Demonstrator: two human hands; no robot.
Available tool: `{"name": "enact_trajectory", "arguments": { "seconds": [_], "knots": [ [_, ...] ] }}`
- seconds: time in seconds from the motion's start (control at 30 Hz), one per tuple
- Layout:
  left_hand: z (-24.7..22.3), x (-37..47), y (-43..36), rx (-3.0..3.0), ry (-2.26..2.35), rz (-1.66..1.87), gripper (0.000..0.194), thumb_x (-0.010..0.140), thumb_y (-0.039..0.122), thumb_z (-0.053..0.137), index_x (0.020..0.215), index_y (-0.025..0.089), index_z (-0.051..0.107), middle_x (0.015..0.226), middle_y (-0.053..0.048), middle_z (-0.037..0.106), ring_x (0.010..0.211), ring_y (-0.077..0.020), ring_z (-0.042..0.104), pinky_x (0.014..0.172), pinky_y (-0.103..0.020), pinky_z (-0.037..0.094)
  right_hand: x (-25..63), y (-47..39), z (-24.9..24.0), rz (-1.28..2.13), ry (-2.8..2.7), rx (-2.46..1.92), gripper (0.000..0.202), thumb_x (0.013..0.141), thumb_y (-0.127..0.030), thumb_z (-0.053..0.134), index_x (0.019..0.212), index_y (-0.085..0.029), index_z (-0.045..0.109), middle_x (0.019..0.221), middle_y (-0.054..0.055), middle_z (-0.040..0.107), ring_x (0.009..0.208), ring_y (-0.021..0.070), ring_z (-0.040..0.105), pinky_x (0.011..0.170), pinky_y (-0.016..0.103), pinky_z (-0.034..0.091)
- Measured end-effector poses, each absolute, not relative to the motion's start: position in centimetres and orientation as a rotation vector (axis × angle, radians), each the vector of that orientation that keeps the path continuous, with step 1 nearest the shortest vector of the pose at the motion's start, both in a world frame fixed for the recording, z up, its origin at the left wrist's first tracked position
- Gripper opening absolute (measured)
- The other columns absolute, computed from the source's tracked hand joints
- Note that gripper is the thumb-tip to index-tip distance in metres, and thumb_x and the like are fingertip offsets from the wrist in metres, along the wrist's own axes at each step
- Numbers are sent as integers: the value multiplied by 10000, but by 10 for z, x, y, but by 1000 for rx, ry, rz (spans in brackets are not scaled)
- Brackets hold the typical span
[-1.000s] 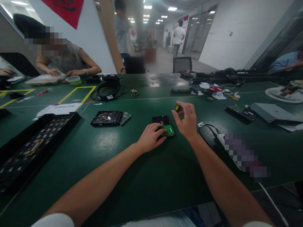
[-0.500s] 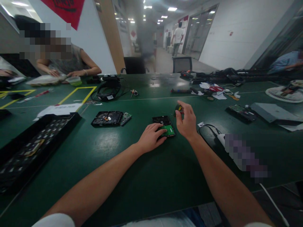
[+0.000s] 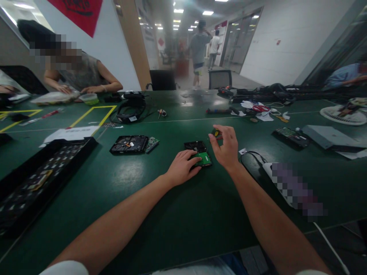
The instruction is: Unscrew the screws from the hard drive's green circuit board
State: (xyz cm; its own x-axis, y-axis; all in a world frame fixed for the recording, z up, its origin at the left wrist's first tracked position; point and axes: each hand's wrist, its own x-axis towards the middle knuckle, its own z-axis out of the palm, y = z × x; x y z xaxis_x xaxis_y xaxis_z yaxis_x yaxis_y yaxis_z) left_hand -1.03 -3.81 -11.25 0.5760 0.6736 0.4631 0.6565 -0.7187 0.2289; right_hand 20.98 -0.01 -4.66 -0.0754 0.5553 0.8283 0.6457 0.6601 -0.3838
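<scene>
A small hard drive with a green circuit board [image 3: 204, 159] lies on the table under my left hand [image 3: 183, 168]. My left fingers lie over its top, and the thumb presses at its near edge. My right hand [image 3: 225, 148] is closed round the black and yellow handle of a screwdriver [image 3: 216, 133], held above and right of the drive. The screwdriver's tip is too small to make out. Just behind the drive is an opened black drive casing [image 3: 195, 146].
To the left lie a larger black hard drive [image 3: 129, 144], a loose circuit board [image 3: 151, 144] and a long black tray [image 3: 83, 147]. On the right are a power strip [image 3: 275, 175], another hard drive [image 3: 291, 137] and a grey box [image 3: 332, 137]. A person [image 3: 86, 76] sits across the table.
My right hand has shifted slightly left with the screwdriver, its fingers turning on the handle. My left hand stays on the drive. A person in the corridor has moved right.
</scene>
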Motion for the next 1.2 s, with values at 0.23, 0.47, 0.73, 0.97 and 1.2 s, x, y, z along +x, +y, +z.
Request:
{"name": "enact_trajectory", "arguments": {
  "seconds": [0.23,0.47,0.73,0.97,1.2],
  "knots": [
    [-113,-10,-37,2768,1165,832,387,1014,420,631,1345,226,685,1423,-149,606,1342,-335,568,1127,-558,473,210,1,-52,-75,-1752,-998,399,1077,-335,443,1454,-240,534,1344,145,662,1146,284,671,985,502,592],
    [-115,-10,-37,2764,1162,847,375,1017,419,627,1335,232,691,1423,-145,607,1352,-333,564,1140,-552,466,209,-2,-47,-78,-1714,-961,342,1019,-413,617,1322,-253,632,1211,125,637,1066,265,654,813,413,640],
    [-113,-11,-37,2749,1153,853,376,1012,418,633,1333,234,696,1418,-143,611,1345,-335,567,1135,-554,469,208,2,-52,-68,-1741,-979,384,1075,-344,489,1442,-243,539,1319,144,649,1125,276,670,935,481,616],
    [-111,-10,-39,2756,1157,842,375,1017,423,628,1330,228,695,1427,-144,606,1349,-335,564,1136,-558,467,210,1,-49,-102,-1734,-964,339,1025,-379,610,1340,-256,631,1192,120,637,1036,252,660,828,414,637],
    [-112,-10,-38,2761,1165,840,386,1021,425,622,1339,218,692,1428,-149,606,1349,-336,563,1137,-557,466,209,1,-49,-93,-1745,-965,373,1052,-346,540,1413,-260,568,1295,131,649,1114,272,661,883,456,634]
  ]
}}
